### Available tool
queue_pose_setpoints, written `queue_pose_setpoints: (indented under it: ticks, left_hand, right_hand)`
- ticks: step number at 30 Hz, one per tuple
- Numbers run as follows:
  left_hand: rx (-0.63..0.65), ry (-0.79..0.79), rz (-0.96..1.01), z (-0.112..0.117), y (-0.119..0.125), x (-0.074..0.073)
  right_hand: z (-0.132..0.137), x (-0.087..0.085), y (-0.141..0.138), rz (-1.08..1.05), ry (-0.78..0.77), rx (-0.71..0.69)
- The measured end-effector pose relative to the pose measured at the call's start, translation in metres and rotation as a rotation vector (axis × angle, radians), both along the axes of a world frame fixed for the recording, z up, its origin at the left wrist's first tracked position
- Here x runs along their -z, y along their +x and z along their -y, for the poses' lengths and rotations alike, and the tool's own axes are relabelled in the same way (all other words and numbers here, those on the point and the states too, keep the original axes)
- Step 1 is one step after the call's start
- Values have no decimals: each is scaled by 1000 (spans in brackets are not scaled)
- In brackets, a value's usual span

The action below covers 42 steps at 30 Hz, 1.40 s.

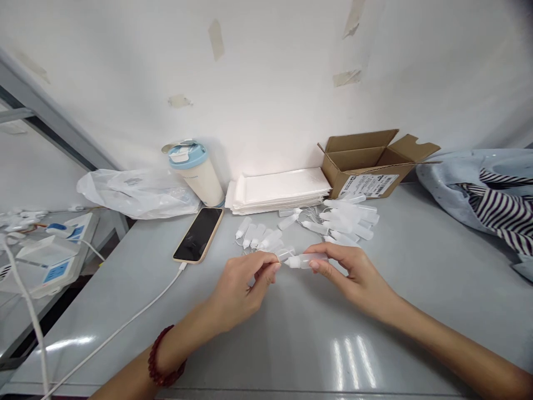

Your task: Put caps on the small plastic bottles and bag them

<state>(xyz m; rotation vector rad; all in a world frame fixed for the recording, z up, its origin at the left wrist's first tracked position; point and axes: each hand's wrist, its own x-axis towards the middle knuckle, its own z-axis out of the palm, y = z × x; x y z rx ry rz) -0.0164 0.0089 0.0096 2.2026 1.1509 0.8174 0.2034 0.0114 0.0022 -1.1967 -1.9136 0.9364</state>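
My right hand (345, 275) holds a small translucent plastic dropper bottle (303, 260) lying sideways between its thumb and fingers. My left hand (244, 286) pinches a small clear plastic piece (285, 254) at the bottle's other end, though its exact form is hard to make out. Just beyond my hands, several similar white-tipped bottles (258, 234) lie in a loose row on the grey table (333, 344). A larger heap of them (347, 220) lies to the right, with thin wire-like loops among them.
A black phone (199, 235) on a white cable lies left of my hands. Behind stand a lidded tumbler (196, 174), a stack of white trays (278, 190) and an open cardboard box (370, 164). A plastic bag (139, 193) lies back left, striped cloth (499, 205) right.
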Motion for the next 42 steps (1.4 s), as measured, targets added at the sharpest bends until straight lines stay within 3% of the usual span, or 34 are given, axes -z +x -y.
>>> queue_pose_setpoints:
  ticks: [14,28,42]
  left_hand:
    - [10,-20,-6,4,2,-1]
    - [-34,-99,-21,-2,0,-3]
    - [73,-98,-55,2,1,-3]
  right_hand:
    - [5,4,-3,26,143,-25]
    - [0,1,0,38,111,4]
    - [-1,-4,0,69,99,-87]
